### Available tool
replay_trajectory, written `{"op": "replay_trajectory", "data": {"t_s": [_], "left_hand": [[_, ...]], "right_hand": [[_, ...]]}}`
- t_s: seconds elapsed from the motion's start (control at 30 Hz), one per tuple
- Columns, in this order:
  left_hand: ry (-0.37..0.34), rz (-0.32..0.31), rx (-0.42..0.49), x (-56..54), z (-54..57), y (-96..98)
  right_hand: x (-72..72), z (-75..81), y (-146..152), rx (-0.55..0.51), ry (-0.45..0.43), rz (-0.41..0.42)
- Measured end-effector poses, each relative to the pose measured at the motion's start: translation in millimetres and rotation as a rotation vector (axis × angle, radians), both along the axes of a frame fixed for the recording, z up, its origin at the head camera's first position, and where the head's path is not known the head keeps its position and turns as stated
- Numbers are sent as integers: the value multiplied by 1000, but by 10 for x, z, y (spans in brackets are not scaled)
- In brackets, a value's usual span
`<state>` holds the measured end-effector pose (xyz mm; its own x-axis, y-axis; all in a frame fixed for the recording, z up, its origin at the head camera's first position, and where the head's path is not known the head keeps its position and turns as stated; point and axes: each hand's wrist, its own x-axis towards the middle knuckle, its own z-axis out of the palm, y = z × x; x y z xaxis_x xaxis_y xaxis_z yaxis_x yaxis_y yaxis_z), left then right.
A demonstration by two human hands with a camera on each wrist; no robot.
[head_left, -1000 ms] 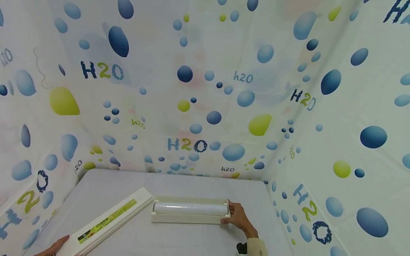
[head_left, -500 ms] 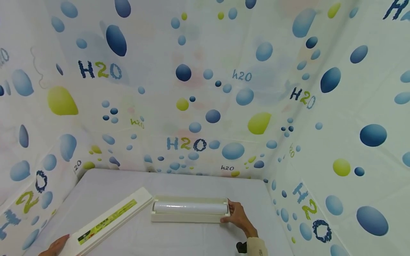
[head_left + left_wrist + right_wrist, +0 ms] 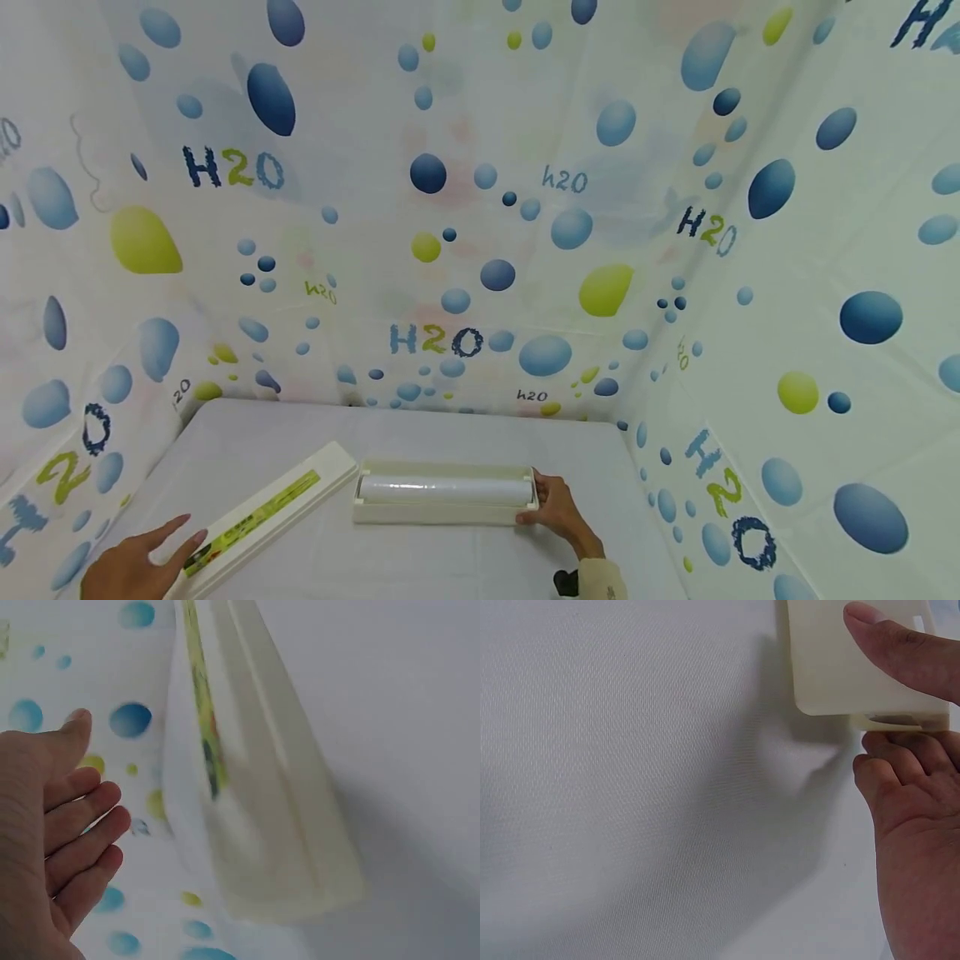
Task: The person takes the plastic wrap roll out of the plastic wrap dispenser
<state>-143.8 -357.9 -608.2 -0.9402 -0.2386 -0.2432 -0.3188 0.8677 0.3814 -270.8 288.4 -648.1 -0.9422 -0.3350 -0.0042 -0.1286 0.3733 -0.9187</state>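
Observation:
A cream cling film dispenser [image 3: 420, 513] lies on the white table, with a roll of clear film [image 3: 450, 489] showing in its open top. My right hand [image 3: 558, 510] grips its right end; in the right wrist view the thumb [image 3: 900, 652] lies on the cream face and the fingers [image 3: 900, 761] are at the end edge. To the left, a long cream lid [image 3: 322, 462] with a green printed label [image 3: 262, 518] lies slantwise. My left hand [image 3: 135, 562] is over the lid's near end, thumb and fingers spread; the left wrist view shows it beside the lid, holding nothing.
The white tabletop [image 3: 420, 567] has its far edge against a white curtain [image 3: 360, 275] printed with blue and green drops and H2O lettering. More of this curtain rises along the left and right sides.
My left hand has let go of the lid's near end and lifted up and to the right, fingers spreading. The right hand, dispenser and lid stay put.

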Motion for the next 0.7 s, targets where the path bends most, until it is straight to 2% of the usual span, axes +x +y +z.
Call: {"op": "replay_trajectory", "data": {"t_s": [0.13,0.23,0.43,0.53,0.7], "left_hand": [[206,-47,-48,-141,208,318],[304,-113,-38,-282,326,530],[551,-296,-50,-525,408,960],[612,-351,-47,-658,421,1174],[626,-416,0,-850,432,1450]], "right_hand": [[25,-19,-6,-15,-21,-2],[32,-19,-13,-26,-21,4],[3,-2,-30,-11,-2,5],[-8,0,-23,2,2,-3],[-9,-5,4,3,-1,-3]]}}
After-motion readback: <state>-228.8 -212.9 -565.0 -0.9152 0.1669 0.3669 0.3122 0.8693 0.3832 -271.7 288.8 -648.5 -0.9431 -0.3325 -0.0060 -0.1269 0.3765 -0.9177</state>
